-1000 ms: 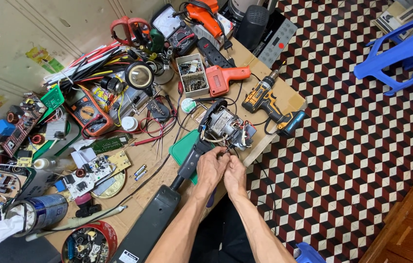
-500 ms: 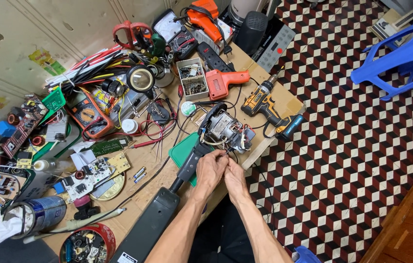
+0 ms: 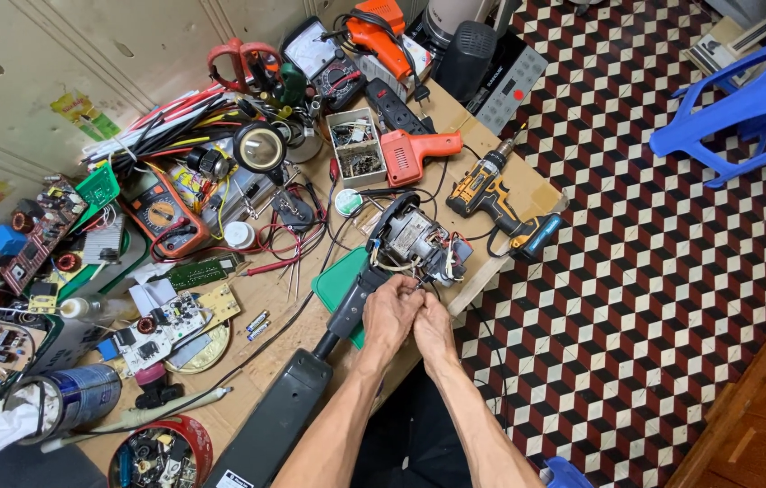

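An opened dark grey stick-type appliance [image 3: 347,307] lies across the wooden workbench [image 3: 275,298], its bare motor and wiring [image 3: 415,239] exposed at the far end. My left hand [image 3: 392,312] and my right hand [image 3: 433,325] are pressed together just below the motor, fingers pinched on the thin wires coming out of it. A green mat [image 3: 333,280] lies under the appliance's neck. The fingertips hide exactly what is pinched.
A yellow cordless drill [image 3: 491,194], an orange glue gun [image 3: 415,154], a small parts box [image 3: 353,149], a multimeter [image 3: 164,217], circuit boards [image 3: 166,325], a magnifier [image 3: 259,146] and cables crowd the bench. A blue plastic stool [image 3: 744,90] stands on the patterned tile floor.
Both hands stay together at the motor wires, with only small finger movement. The view has shifted slightly.
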